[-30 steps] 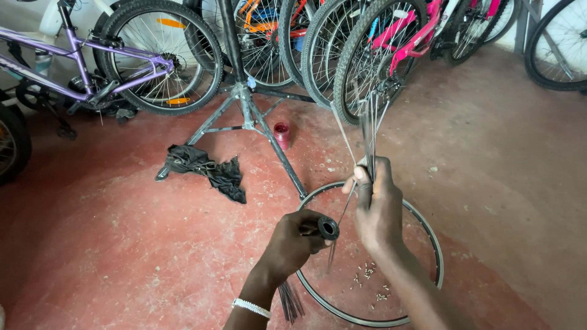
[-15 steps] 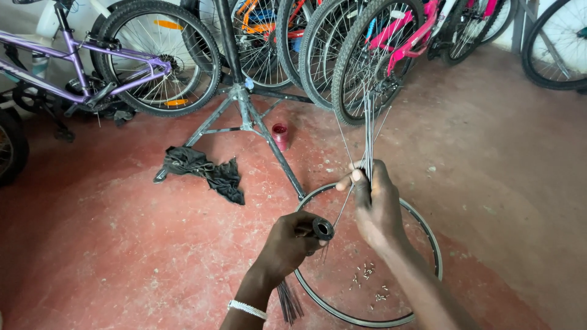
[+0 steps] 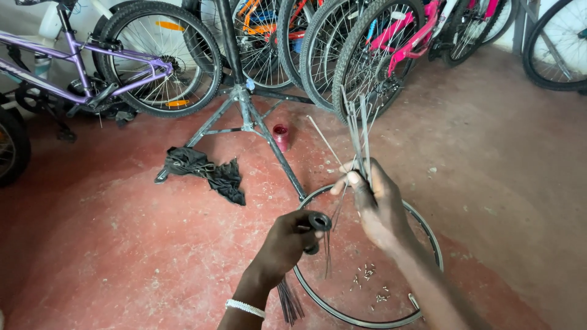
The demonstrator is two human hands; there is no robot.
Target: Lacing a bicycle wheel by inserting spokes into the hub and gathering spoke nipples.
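Over the red floor (image 3: 122, 244), left hand (image 3: 287, 241) grips a hub (image 3: 318, 223); right hand's (image 3: 382, 211) fingers pinch spokes (image 3: 358, 131).

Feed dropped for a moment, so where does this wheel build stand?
Early. Done: a few spokes hang from the hub in the left hand. In hand: the right hand grips a bundle of spokes. Left: the bare rim lies on the floor, with small fittings loose inside.

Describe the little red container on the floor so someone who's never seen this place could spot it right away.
Find the black repair stand whose legs spread over the red floor in front of the parked bicycles. The small red container stands upright just right of its front leg. It is the only red thing there; the black rag lies left of that leg.
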